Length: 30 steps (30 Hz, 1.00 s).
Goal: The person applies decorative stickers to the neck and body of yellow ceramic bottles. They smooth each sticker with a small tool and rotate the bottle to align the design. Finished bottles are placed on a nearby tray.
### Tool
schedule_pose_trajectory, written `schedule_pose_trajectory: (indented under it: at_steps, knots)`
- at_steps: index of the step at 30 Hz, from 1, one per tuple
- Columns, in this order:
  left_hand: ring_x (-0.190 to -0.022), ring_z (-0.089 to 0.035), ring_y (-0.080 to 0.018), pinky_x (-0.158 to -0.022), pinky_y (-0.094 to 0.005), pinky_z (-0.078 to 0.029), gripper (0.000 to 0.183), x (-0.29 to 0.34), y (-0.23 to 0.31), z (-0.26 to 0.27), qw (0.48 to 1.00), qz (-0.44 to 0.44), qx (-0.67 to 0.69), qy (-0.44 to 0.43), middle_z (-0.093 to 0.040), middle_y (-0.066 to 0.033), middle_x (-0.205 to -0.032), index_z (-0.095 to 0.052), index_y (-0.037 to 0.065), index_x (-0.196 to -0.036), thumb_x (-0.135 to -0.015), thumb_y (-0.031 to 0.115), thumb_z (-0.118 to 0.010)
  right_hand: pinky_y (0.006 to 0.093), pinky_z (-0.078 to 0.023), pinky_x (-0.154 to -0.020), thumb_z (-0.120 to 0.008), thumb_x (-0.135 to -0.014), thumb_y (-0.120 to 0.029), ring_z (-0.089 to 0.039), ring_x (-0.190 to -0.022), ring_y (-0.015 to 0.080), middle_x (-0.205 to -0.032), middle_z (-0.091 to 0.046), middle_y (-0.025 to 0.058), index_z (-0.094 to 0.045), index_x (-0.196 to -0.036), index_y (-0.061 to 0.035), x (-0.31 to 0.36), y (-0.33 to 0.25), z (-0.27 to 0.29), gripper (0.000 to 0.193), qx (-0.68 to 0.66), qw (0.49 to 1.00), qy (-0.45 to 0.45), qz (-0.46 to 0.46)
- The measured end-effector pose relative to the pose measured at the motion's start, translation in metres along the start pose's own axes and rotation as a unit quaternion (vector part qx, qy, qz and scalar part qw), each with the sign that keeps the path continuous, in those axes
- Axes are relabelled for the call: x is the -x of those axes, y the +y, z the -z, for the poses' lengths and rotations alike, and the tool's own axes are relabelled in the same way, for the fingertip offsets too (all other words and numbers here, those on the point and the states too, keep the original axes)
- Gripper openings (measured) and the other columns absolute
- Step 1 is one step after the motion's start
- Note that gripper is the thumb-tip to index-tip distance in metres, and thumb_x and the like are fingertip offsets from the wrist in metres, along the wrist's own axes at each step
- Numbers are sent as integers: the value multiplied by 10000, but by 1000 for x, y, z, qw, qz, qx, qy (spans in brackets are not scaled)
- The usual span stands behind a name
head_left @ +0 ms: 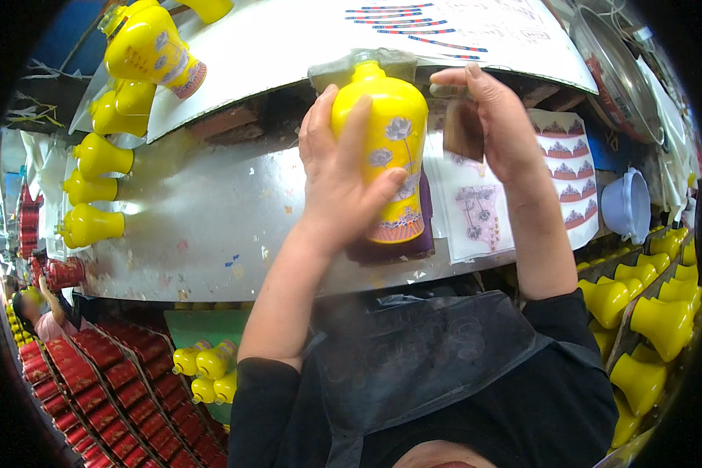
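A glossy yellow bottle (398, 101) with purple-grey flower prints and a patterned band round its base lies on a dark purple cloth (382, 254). Its neck points away from me, against a grey pad (327, 74). My left hand (335, 183) is wrapped over the bottle's left side, thumb across the front, gripping it. Just right of the bottle, my right hand (507, 129) pinches a flat brown scraper (463, 131), which hangs down from the fingers and looks apart from the bottle. Below that hand lies a printed flower decal sheet (480, 222).
Another decal sheet (567, 168) lies at the right, near a pale blue basin (636, 207) and a large metal bowl (612, 74). Narrow strips (402, 22) lie on the white board. Yellow bottles (93, 225) line the left; more fill a right-hand rack (608, 320). A person (51, 320) is at far left.
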<state>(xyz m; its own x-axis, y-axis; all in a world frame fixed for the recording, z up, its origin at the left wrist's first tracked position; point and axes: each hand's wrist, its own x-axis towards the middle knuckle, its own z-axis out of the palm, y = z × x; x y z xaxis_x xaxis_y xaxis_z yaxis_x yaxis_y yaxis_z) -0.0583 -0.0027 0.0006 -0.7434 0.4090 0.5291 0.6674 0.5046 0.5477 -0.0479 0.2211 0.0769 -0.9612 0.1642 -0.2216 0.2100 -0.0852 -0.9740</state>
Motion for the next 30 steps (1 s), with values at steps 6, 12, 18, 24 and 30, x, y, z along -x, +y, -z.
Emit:
schedule_pose_trajectory:
  at_steps: [6,12,18,24,30]
  knots:
    - [-1459,-263,-476,-1214,-562,-215,957,-2,-3,-4,1000,-13,8,24,-267,-263,-1591,-291,84,-1592,-813,382,-762,302,-604,-794,-741,-906,-17,-709,-957,204,-1045,-699,79,-659,-1233,-55,6,-2,-9,339,386,797,-130,446]
    - [-1437,-365,-377,-1200,-488,-292,725,7,-5,1,994,52,64,71,-329,-230,-1572,-363,38,-1569,-976,354,-636,346,-564,-668,-750,-814,-55,-647,-747,211,-845,-626,41,-708,-1130,-142,14,1,-10,330,470,624,-21,624]
    - [-1343,-457,-314,-1168,-444,-337,711,2,-3,-11,945,145,287,67,-407,-201,-1482,-298,18,-1580,-1067,473,-484,338,-612,-728,-753,-779,-97,-701,-789,200,-880,-691,52,-744,-1029,-125,58,43,-6,252,397,627,-220,633]
    - [-1348,-428,-375,-1161,-484,-334,779,-5,-5,-22,959,134,237,79,-375,-234,-1469,-278,46,-1579,-1005,487,-565,351,-606,-753,-761,-752,-27,-719,-830,249,-964,-739,87,-735,-985,-94,45,50,9,244,349,745,-79,563]
    - [-1322,-457,-345,-1143,-479,-353,781,5,-6,-23,947,160,271,60,-388,-220,-1466,-251,26,-1589,-1028,498,-518,358,-608,-840,-728,-836,23,-745,-963,264,-1020,-739,130,-739,-1024,-45,72,59,15,200,271,852,-148,423]
